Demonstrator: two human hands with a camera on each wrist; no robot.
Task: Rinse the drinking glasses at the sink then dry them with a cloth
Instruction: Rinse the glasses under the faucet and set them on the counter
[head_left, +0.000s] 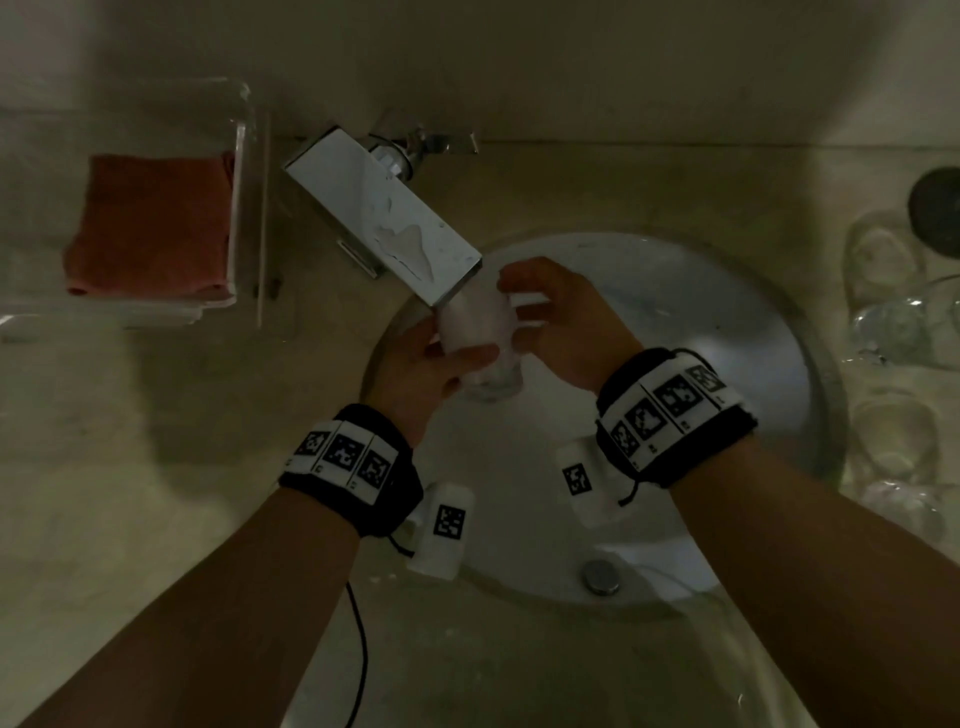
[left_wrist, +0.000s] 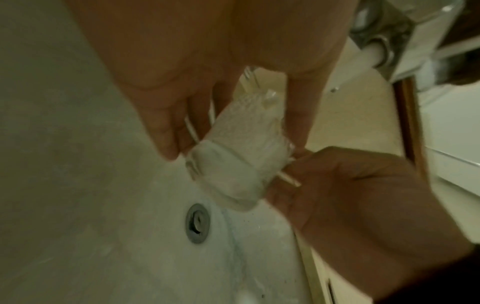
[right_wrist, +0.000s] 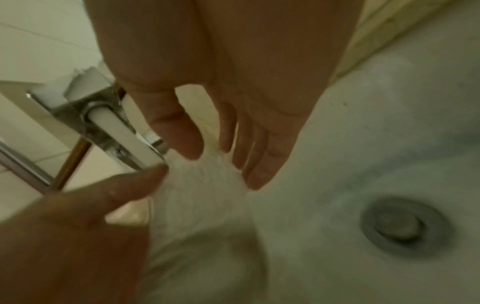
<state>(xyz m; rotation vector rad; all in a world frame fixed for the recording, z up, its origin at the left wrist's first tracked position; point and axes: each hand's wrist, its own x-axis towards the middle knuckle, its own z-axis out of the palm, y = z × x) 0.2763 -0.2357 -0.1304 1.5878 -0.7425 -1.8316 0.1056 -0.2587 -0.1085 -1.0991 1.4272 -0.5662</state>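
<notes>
Clear drinking glass (head_left: 480, 338) tilted under the faucet spout over the sink basin (head_left: 727, 322), frothy white with water.

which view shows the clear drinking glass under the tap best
The left wrist view: the clear drinking glass fills the middle, tilted over the white sink basin, foamy water inside, left hand gripping it. The head view shows it small, part hidden by the chrome tap. The right wrist view blurs it.
</notes>
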